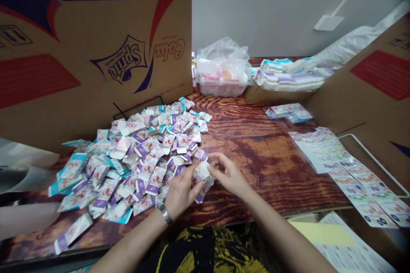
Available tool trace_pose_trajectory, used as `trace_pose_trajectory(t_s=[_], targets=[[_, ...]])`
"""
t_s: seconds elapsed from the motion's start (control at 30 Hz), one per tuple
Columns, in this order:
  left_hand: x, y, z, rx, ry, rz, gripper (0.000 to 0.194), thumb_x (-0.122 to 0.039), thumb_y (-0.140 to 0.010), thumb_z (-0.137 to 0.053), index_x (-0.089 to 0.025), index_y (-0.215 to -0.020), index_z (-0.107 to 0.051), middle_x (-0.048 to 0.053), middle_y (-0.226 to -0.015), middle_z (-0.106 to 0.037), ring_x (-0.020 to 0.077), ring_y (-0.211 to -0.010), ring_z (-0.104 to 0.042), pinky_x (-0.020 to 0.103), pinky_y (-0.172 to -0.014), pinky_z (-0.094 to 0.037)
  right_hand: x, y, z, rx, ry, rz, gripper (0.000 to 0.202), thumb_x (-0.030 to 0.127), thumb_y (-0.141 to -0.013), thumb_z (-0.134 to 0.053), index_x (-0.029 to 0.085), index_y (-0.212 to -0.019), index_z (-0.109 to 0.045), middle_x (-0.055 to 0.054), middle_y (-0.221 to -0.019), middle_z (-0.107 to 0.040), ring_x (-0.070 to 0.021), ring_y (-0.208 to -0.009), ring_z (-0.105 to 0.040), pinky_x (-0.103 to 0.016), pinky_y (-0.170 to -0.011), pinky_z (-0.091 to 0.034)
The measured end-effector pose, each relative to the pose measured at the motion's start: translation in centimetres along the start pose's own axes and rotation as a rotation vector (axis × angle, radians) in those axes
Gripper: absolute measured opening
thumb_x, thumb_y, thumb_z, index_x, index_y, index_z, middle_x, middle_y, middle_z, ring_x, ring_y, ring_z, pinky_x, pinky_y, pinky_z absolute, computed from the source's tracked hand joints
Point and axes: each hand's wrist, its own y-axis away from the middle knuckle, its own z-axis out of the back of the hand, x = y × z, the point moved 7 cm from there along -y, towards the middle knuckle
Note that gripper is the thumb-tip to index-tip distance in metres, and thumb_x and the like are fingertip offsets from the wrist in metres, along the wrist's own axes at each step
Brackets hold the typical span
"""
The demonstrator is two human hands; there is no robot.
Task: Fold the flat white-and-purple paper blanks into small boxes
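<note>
Head view: nearest, a black-and-yellow garment point(208, 251) shows below the near edge of the tabletop point(243, 145), with a yellow sheet point(323, 233) and printed papers lower down, to the right. Just inside that edge, near its middle, 2 bare hands meet at 1 small carton point(201, 174), held just above the wood. The left hand point(182, 190), with a metal-banded watch point(164, 212) at its wrist, grips the carton's left side between thumb and fingers. The right hand point(229, 174) has its thumb and fingertips closed on the upper right of the carton, at a white flap.

Beside the left hand, a heap of small cartons point(149, 166), printed purple or blue on white, spreads over the tabletop's left half; 1 long carton point(73, 232) lies toward the near left corner. Printed sheets point(358, 183) lie along the right edge, partly overhanging the near right corner. Farther off, a big cardboard box point(96, 21), its lettering upside down, stands behind the heap. Clear-wrapped packs point(288, 113) lie near another cardboard box point(368, 81) at the right edge. Toward the far edge stand a bagged pink tub point(222, 81) and a low carton tray point(272, 96) of packets.
</note>
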Motion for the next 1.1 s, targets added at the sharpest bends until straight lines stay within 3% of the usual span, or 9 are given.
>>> trace_pose_trajectory(t_s=[0.1, 0.23, 0.33, 0.47, 0.57, 0.67, 0.8, 0.9, 1.1], targets=[[0.2, -0.3, 0.7, -0.053, 0.061, 0.084, 0.049, -0.031, -0.083, -0.056, -0.019, -0.127, -0.038, 0.010, -0.117, -0.059, 0.0210, -0.098, -0.062, 0.032, -0.082, -0.051, 2.0, 1.0, 0.8, -0.135, 0.184, 0.196, 0.025, 0.027, -0.087, -0.052, 0.022, -0.111, -0.055, -0.008, -0.101, -0.057, -0.0185, -0.090, -0.057, -0.031, -0.077, -0.048], [-0.1, -0.6, 1.1, -0.097, 0.125, 0.109, 0.055, -0.025, -0.083, -0.054, -0.020, -0.132, -0.031, 0.010, -0.122, -0.055, 0.0196, -0.098, -0.061, 0.031, -0.081, -0.051, 4.0, 2.2, -0.4, -0.146, 0.390, 0.381, 0.025, 0.023, -0.087, -0.051, 0.025, -0.110, -0.062, -0.012, -0.120, -0.051, -0.0242, -0.109, -0.050, -0.040, -0.090, -0.044], [-0.5, -0.7, 1.1, -0.087, 0.128, 0.062, 0.040, -0.019, -0.081, -0.053, -0.020, -0.119, -0.041, 0.007, -0.108, -0.060, 0.0168, -0.086, -0.063, 0.028, -0.074, -0.052, 3.9, 2.1, -1.1, -0.072, 0.271, 0.323, 0.024, 0.023, -0.089, -0.048, 0.024, -0.107, -0.063, -0.011, -0.118, -0.052, -0.0229, -0.108, -0.051, -0.037, -0.091, -0.044], [-1.1, -0.6, 1.0, -0.057, 0.071, -0.053, 0.030, -0.022, -0.084, -0.051, -0.018, -0.112, -0.043, 0.007, -0.101, -0.061, 0.0172, -0.086, -0.063, 0.029, -0.074, -0.052, 2.8, 1.4, -0.8, -0.056, -0.095, 0.083, 0.025, 0.030, -0.091, -0.045, 0.024, -0.113, -0.056, -0.005, -0.098, -0.059, -0.0166, -0.089, -0.058, -0.029, -0.079, -0.048], [-1.5, -0.4, 0.9, -0.068, -0.019, -0.142, 0.034, -0.021, -0.086, -0.048, -0.016, -0.119, -0.039, 0.011, -0.107, -0.060, 0.0198, -0.096, -0.061, 0.031, -0.080, -0.052, 1.7, 0.8, -0.9, -0.065, -0.291, -0.081, 0.024, 0.034, -0.090, -0.047, 0.021, -0.107, -0.058, -0.001, -0.084, -0.061, -0.0138, -0.074, -0.057, -0.025, -0.067, -0.047], [-1.5, -0.1, 0.8, -0.116, -0.091, -0.153, 0.050, -0.020, -0.086, -0.047, -0.011, -0.132, -0.027, 0.016, -0.115, -0.057, 0.0224, -0.104, -0.058, 0.034, -0.084, -0.051, 1.5, 0.4, -1.3, -0.022, -0.345, -0.145, 0.019, 0.034, -0.083, -0.058, 0.018, -0.093, -0.063, -0.002, -0.083, -0.064, -0.0152, -0.076, -0.059, -0.026, -0.069, -0.048], [-1.6, 0.0, 0.4, -0.106, -0.150, -0.130, 0.064, -0.020, -0.087, -0.045, -0.009, -0.141, -0.013, 0.020, -0.122, -0.053, 0.0246, -0.108, -0.057, 0.036, -0.085, -0.051, 2.9, 0.5, -0.8, -0.103, -0.084, -0.063, 0.014, 0.027, -0.082, -0.058, 0.020, -0.089, -0.067, -0.004, -0.085, -0.066, -0.0179, -0.080, -0.060, -0.030, -0.074, -0.048], [-1.6, -0.2, 0.3, -0.097, -0.157, -0.119, 0.066, -0.017, -0.087, -0.043, -0.011, -0.143, -0.009, 0.020, -0.124, -0.052, 0.0257, -0.109, -0.055, 0.038, -0.086, -0.051, 4.5, 1.2, -1.0, -0.151, 0.098, 0.073, 0.021, 0.022, -0.086, -0.052, 0.023, -0.099, -0.067, -0.007, -0.094, -0.062, -0.0190, -0.088, -0.059, -0.032, -0.081, -0.047], [-1.4, -0.4, 0.0, -0.091, -0.072, -0.061, 0.066, -0.012, -0.086, -0.038, -0.012, -0.144, -0.006, 0.020, -0.130, -0.047, 0.0259, -0.117, -0.049, 0.042, -0.092, -0.048, 4.5, 2.3, -2.9, -0.074, 0.048, 0.146, 0.039, 0.021, -0.090, -0.044, 0.026, -0.128, -0.051, -0.009, -0.118, -0.051, -0.0200, -0.112, -0.049, -0.036, -0.097, -0.041]])
